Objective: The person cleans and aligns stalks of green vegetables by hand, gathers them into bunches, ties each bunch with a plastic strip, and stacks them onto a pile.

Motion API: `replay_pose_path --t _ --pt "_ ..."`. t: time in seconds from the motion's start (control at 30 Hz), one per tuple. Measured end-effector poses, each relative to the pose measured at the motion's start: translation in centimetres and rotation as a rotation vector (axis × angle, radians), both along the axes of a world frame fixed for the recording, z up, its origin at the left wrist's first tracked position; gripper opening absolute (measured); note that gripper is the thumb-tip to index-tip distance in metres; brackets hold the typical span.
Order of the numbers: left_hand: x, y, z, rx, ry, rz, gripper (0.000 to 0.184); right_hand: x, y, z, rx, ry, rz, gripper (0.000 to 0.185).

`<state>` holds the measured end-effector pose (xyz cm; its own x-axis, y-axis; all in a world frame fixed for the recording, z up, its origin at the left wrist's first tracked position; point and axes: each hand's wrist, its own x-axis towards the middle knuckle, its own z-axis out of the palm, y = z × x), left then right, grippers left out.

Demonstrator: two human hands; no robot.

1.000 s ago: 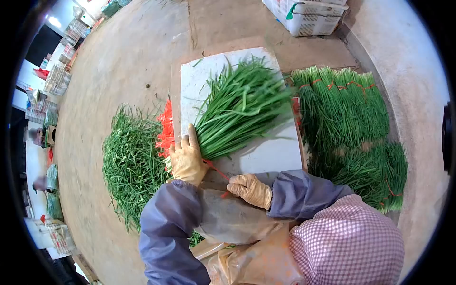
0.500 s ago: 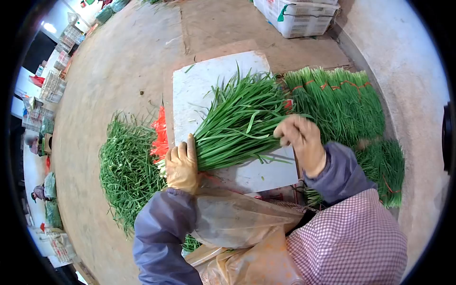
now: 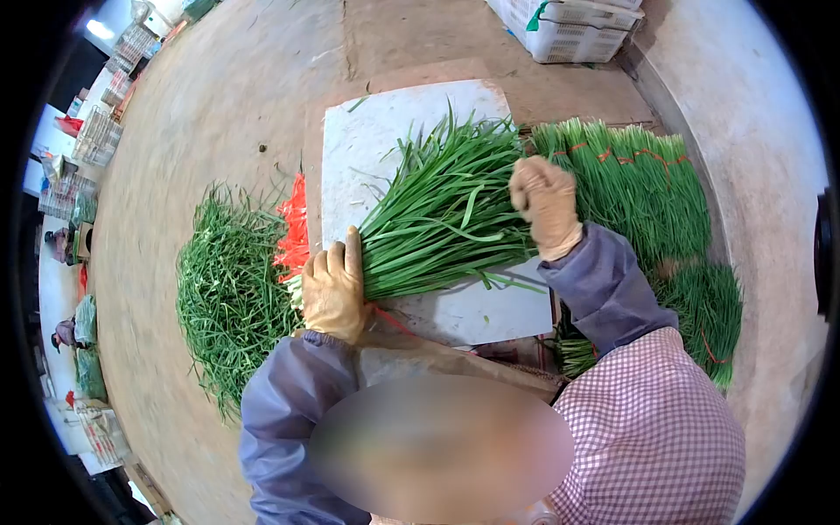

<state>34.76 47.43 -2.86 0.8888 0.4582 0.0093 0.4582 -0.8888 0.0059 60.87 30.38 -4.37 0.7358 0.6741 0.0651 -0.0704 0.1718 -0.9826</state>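
Observation:
A loose bunch of garlic chives (image 3: 446,219) lies fanned across a white board (image 3: 354,157), pale stem ends to the left and leaf tips to the right. My left hand (image 3: 335,289), in a tan glove, is closed around the bunch near its stems, with the pale ends showing past it. At the leafy end my right hand (image 3: 547,206), also gloved, is raised with its fingers curled in. Whatever those fingers hold, if anything, is hidden. Red plastic strips (image 3: 295,227) lie just beyond my left hand.
Tied bundles of chives (image 3: 626,192) are stacked along the right, by the wall. To the left, a heap of loose green leaves (image 3: 232,297) lies on the floor. White plastic crates (image 3: 577,39) stand at the back. Far left, several crates and people appear.
My right hand has moved up and away from the lower leaf tips, its fingers curled. My left hand keeps its hold on the stems. The camera view has shifted slightly.

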Motion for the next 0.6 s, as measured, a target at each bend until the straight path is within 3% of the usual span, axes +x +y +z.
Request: replay_pose_path --t 0.03,0.1,0.3,0.33,0.47,0.57,0.6 --pt "-0.1 0.1 -0.4 0.033 -0.019 -0.015 0.114 0.4 0.1 0.3 0.056 -0.037 -0.076 0.026" --pt "-0.1 0.5 -1.2 0.098 -0.061 -0.049 0.11 0.8 0.2 1.8 -0.116 -0.138 -0.071 0.032" --pt "-0.2 0.3 -0.8 0.051 -0.04 -0.025 0.109 2.2 4.1 3.2 -0.605 -0.715 0.309 0.045" --pt "-0.3 0.4 -0.9 0.047 -0.043 -0.018 0.112 1.9 4.5 3.5 -0.585 -0.767 0.34 0.039" --pt "-0.1 0.3 -0.6 0.017 -0.027 -0.001 0.117 2.4 5.8 0.0 -0.183 -0.609 0.134 0.023" --pt "-0.2 0.3 -0.6 0.004 -0.031 0.001 0.117 2.5 4.2 1.6 -0.02 -0.08 -0.031 0.017" --pt "-0.2 0.3 -0.4 0.004 -0.03 0.004 0.118 2.9 3.1 2.3 -0.015 -0.024 0.097 0.019"
